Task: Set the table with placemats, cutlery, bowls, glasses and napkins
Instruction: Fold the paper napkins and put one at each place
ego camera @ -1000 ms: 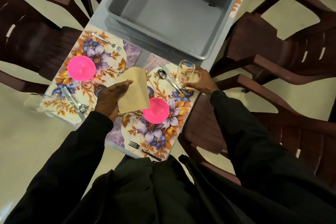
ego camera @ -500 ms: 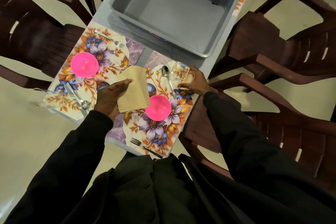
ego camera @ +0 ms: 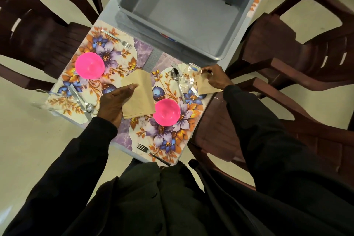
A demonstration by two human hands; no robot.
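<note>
1. Since half a second ago, the right grip [ego camera: 216, 79] has drawn back from the drinking glass [ego camera: 189, 75], and a single napkin [ego camera: 206, 88] now shows beneath its fingers. The left grip [ego camera: 115, 105] has barely shifted.
2. Head view, right side: the right grip's fingers are curled and pinch the single napkin at its far edge. The napkin lies on the right margin of the near placemat [ego camera: 166, 136], just beside the glass. It seems meant to sit by the knife [ego camera: 193, 90], whose blade it partly covers.
3. The glass looks tilted toward the spoon [ego camera: 175, 74]. Whether the fingertips touch its rim, I cannot tell.
4. Head view, centre: the left grip clasps the napkin stack [ego camera: 140, 95] from below with the thumb on top. It holds the stack over the gap between the mats, likely as a reserve for the remaining settings.
5. The far placemat [ego camera: 116, 63] carries a pink bowl [ego camera: 89, 65] and cutlery but no napkin. It is probably next.
6. A grey tub [ego camera: 239, 30] sits emptied farther along the worktop [ego camera: 113, 13].
</note>
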